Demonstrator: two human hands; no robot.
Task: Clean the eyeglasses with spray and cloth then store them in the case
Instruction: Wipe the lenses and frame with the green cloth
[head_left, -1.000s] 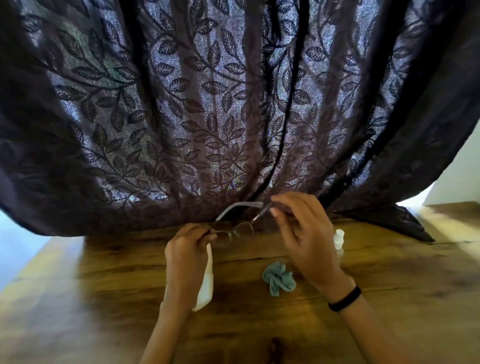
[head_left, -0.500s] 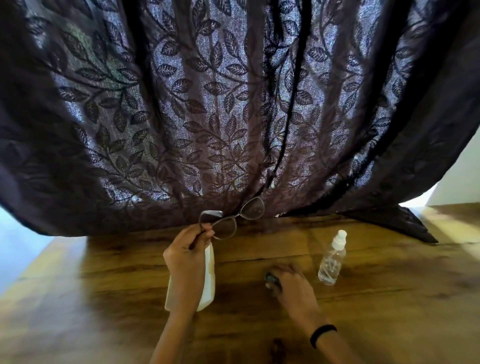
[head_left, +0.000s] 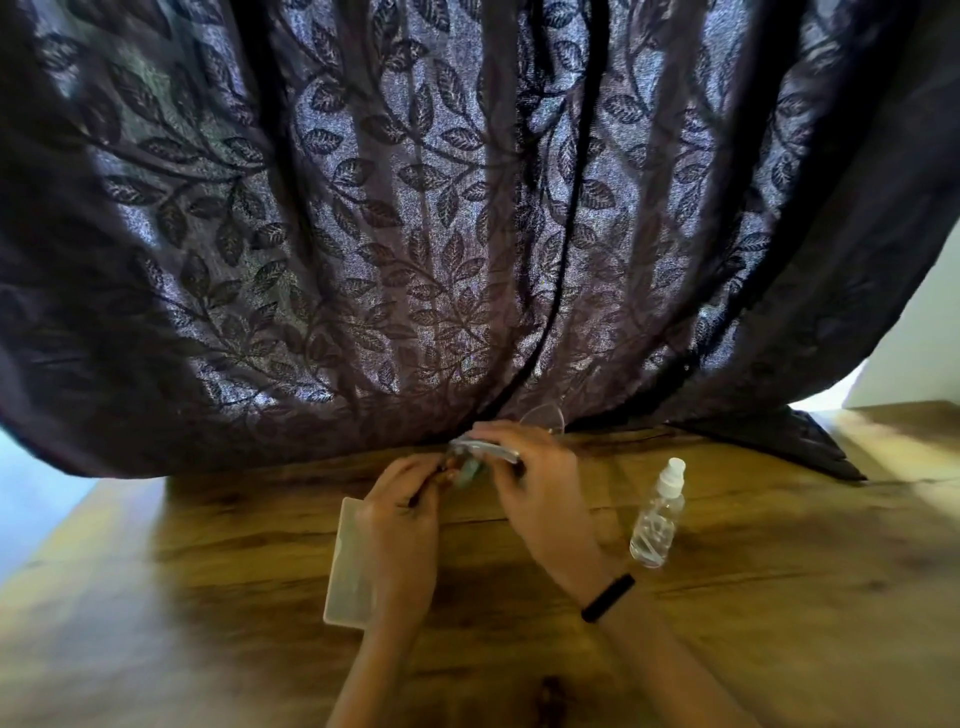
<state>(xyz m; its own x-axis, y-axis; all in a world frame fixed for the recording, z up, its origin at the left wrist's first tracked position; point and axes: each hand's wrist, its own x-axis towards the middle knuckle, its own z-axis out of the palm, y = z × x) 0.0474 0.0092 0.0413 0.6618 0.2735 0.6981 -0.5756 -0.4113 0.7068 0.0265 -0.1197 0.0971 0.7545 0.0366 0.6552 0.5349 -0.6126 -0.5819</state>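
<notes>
Both hands meet above the wooden table (head_left: 779, 597), close to the curtain. My left hand (head_left: 402, 525) grips the eyeglasses (head_left: 543, 417) by one end; a clear lens sticks up past my right fingers. My right hand (head_left: 535, 483) pinches the teal cloth (head_left: 467, 470) against the frame, and only a small bit of cloth shows between the hands. A clear spray bottle (head_left: 655, 519) with a white nozzle stands upright to the right of my right hand. The white case (head_left: 349, 566) lies flat on the table, partly under my left wrist.
A dark sheer curtain (head_left: 467, 234) with a leaf pattern hangs along the table's far edge and drapes onto it at the right (head_left: 779, 436). A black band sits on my right wrist (head_left: 608, 597).
My right hand lifted the cloth off the table and brought it up to the glasses. My left hand, still holding the glasses, shifted right and the glasses now lie between both hands.
</notes>
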